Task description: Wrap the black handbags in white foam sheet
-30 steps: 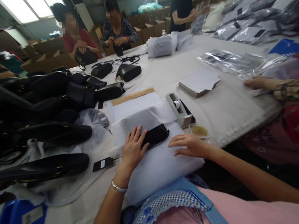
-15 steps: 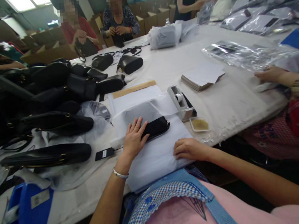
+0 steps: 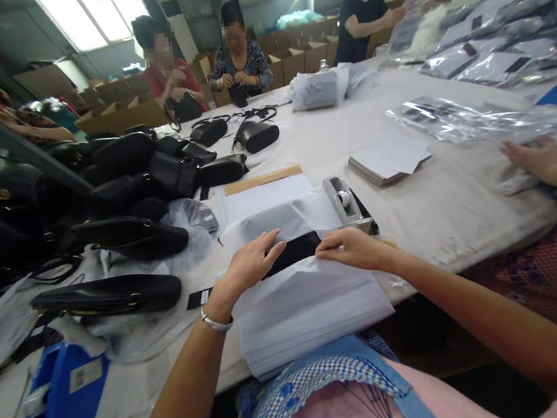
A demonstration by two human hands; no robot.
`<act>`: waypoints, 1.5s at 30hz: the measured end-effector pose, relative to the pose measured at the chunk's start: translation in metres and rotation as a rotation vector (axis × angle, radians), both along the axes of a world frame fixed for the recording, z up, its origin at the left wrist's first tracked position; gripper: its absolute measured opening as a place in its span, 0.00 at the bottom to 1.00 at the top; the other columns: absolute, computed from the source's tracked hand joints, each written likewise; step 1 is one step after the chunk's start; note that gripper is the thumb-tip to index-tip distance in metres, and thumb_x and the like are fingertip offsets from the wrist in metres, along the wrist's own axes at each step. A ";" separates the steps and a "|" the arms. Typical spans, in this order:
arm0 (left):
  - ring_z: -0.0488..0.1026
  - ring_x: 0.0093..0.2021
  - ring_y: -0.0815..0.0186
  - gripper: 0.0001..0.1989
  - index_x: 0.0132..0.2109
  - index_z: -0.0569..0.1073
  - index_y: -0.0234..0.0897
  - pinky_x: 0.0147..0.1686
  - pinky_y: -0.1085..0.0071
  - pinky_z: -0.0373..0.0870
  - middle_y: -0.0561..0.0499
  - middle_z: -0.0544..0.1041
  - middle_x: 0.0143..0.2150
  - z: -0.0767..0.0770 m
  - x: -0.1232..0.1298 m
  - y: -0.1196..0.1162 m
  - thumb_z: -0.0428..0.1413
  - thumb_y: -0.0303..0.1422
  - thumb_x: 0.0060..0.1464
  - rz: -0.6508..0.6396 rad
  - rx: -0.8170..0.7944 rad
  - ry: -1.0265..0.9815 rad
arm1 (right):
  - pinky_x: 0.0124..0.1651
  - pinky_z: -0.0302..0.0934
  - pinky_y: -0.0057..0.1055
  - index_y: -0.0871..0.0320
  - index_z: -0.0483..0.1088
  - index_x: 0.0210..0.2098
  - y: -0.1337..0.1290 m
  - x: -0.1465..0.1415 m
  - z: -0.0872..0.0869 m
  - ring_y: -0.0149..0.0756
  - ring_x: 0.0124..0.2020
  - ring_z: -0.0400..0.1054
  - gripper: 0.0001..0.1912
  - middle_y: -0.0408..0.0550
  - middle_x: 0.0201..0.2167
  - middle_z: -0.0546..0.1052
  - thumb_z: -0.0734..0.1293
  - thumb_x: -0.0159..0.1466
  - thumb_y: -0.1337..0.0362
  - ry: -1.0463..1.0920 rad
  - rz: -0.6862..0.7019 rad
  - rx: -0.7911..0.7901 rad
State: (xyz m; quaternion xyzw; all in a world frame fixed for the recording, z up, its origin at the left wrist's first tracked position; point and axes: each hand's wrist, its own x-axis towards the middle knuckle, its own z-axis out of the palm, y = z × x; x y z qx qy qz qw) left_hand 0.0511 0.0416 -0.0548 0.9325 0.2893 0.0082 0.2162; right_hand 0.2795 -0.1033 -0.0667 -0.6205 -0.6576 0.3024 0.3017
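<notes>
A black bag [image 3: 294, 253] lies on a stack of white tissue paper [image 3: 315, 312] in front of me, with tissue along its far and near sides. My left hand [image 3: 254, 262] rests at the bag's left end, fingers extended and thumb apart. At the right end, my right hand [image 3: 351, 248] pinches the raised edge of the near tissue sheet against the bag. A black tag [image 3: 198, 299] lies left of the stack.
Black bags [image 3: 112, 295] are heaped on the left, beside a blue tape dispenser [image 3: 62, 401]. A grey dispenser [image 3: 347, 204] and stacked cards [image 3: 388, 159] stand beyond my right hand. A co-worker's hand [image 3: 537, 159] is at the right edge.
My right hand has moved up from the stack's near right part to the bag, lifting the near tissue edge with it. My left hand stays at the bag's left end. The view has shifted.
</notes>
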 end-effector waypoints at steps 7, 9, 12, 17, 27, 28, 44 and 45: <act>0.72 0.57 0.56 0.30 0.60 0.69 0.43 0.55 0.65 0.65 0.48 0.75 0.58 0.026 0.006 0.017 0.47 0.56 0.59 -0.080 -0.056 0.111 | 0.33 0.61 0.27 0.59 0.80 0.34 0.073 0.027 -0.010 0.37 0.31 0.72 0.16 0.44 0.28 0.81 0.66 0.61 0.54 0.007 -0.026 -0.055; 0.75 0.51 0.54 0.25 0.56 0.72 0.41 0.49 0.65 0.68 0.46 0.79 0.51 0.020 0.011 0.015 0.54 0.50 0.57 -0.015 0.080 0.122 | 0.33 0.61 0.28 0.59 0.80 0.33 0.082 0.032 -0.011 0.37 0.30 0.72 0.16 0.44 0.27 0.81 0.66 0.61 0.54 -0.035 -0.030 -0.061; 0.78 0.45 0.54 0.14 0.51 0.74 0.40 0.43 0.64 0.70 0.45 0.81 0.44 0.004 0.017 0.011 0.51 0.38 0.62 0.088 0.194 0.108 | 0.38 0.63 0.30 0.57 0.80 0.37 0.078 0.025 -0.001 0.38 0.33 0.73 0.16 0.46 0.32 0.81 0.64 0.64 0.53 -0.191 -0.106 0.026; 0.78 0.44 0.59 0.12 0.51 0.72 0.44 0.42 0.67 0.69 0.49 0.81 0.44 -0.013 0.018 0.009 0.51 0.34 0.63 0.112 0.226 0.061 | 0.61 0.57 0.46 0.55 0.67 0.58 0.051 -0.011 0.008 0.49 0.56 0.67 0.31 0.54 0.56 0.73 0.68 0.60 0.47 -0.504 -0.096 0.321; 0.78 0.43 0.59 0.08 0.47 0.72 0.41 0.39 0.68 0.69 0.46 0.78 0.52 -0.017 0.014 0.021 0.51 0.30 0.62 0.062 0.283 0.069 | 0.63 0.54 0.44 0.57 0.73 0.39 0.079 -0.003 -0.023 0.42 0.54 0.69 0.11 0.49 0.51 0.77 0.64 0.60 0.75 -0.689 -0.023 0.370; 0.79 0.41 0.59 0.08 0.46 0.72 0.40 0.38 0.68 0.69 0.46 0.80 0.48 -0.017 0.015 0.024 0.51 0.29 0.62 0.065 0.286 0.072 | 0.61 0.57 0.42 0.57 0.72 0.39 0.081 0.000 -0.023 0.42 0.52 0.70 0.11 0.49 0.50 0.77 0.64 0.59 0.75 -0.689 -0.023 0.347; 0.77 0.45 0.58 0.19 0.61 0.66 0.42 0.49 0.62 0.69 0.47 0.80 0.46 -0.017 0.027 0.049 0.50 0.31 0.64 0.093 0.375 0.003 | 0.46 0.61 0.32 0.52 0.73 0.40 0.098 0.011 -0.022 0.41 0.43 0.73 0.06 0.45 0.41 0.80 0.65 0.66 0.61 -0.612 -0.125 0.172; 0.75 0.49 0.58 0.20 0.62 0.65 0.42 0.56 0.58 0.65 0.46 0.79 0.49 -0.015 0.028 0.048 0.50 0.29 0.64 0.090 0.406 -0.018 | 0.45 0.61 0.32 0.52 0.74 0.40 0.098 0.010 -0.021 0.41 0.42 0.73 0.08 0.46 0.40 0.80 0.64 0.67 0.58 -0.611 -0.132 0.177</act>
